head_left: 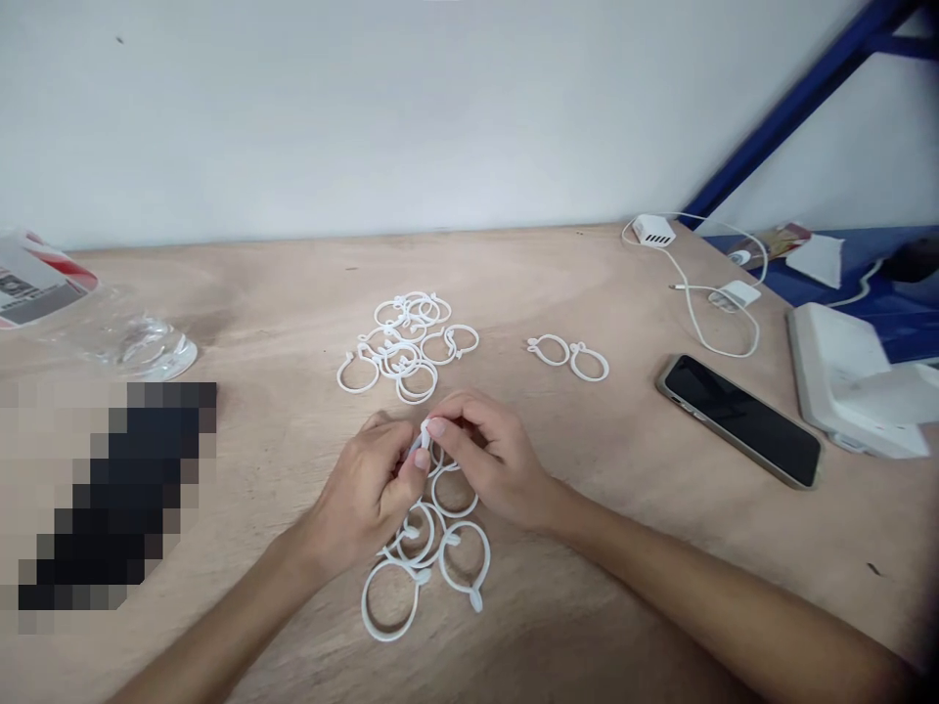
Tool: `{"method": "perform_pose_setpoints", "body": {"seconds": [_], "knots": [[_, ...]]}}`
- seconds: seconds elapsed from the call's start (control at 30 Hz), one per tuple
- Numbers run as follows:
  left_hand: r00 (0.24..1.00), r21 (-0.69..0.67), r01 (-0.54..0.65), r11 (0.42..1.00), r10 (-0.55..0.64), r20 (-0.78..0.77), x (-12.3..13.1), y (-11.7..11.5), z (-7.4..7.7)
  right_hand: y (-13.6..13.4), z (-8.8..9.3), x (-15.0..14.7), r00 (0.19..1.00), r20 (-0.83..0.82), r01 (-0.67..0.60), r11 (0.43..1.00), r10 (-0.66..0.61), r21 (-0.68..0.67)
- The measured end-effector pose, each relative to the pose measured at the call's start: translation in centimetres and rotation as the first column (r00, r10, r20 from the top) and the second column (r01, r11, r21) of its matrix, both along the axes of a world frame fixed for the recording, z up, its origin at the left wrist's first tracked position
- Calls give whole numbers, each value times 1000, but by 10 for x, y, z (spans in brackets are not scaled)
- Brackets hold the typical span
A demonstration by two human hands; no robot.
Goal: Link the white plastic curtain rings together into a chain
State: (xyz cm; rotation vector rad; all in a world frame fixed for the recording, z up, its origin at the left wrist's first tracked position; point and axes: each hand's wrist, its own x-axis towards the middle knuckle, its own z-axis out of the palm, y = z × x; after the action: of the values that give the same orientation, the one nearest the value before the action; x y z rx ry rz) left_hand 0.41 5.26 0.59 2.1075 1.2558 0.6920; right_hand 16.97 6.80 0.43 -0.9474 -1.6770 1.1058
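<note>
While both hands work over the middle of the plywood surface (558, 284), conditions read as follows, from left to right. A clear plastic bottle (124, 342) lies on its side at the far left, its label toward the edge of view, and a pixelated patch just nearer the person hides whatever lies there. The left hand (363, 499) and the right hand (491, 460) are both closed in a fingertip pinch on a white plastic ring (424, 440), mostly hidden by the fingers, directly above a loose group of similar rings (440, 548). A second, denser cluster of rings (402, 360) sits farther from the person, clear of the hands. To the right, a pair of rings (568, 357) lies by itself, the two just touching; only this pair stands apart, while most rings remain in the two groups. Open surface extends between that pair and a black smartphone (740, 420) lying screen up. Beyond, a white charger (652, 231) and its cable (690, 318) occupy the far right, with a white boxy device (843, 376) at the surface's right edge.
</note>
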Motion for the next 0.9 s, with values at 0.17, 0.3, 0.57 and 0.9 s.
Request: {"method": "perform_pose_setpoints", "body": {"seconds": [0.17,0.3,0.57,0.9], "knots": [[998,39,38,999,-36,-43,-1,0,-1,3,2,2,999,-13,-42,999,42,-29],[998,102,37,994,-30,-64,-1,0,-1,29,4,22,948,212,206,965,-238,163],[999,392,33,920,-23,-30,4,-7,-1,78,11,90,332,836,287,891,-437,352],[977,194,-180,964,152,148,1,-5,1,48,8,42,885,352,250,949,-304,191]]}}
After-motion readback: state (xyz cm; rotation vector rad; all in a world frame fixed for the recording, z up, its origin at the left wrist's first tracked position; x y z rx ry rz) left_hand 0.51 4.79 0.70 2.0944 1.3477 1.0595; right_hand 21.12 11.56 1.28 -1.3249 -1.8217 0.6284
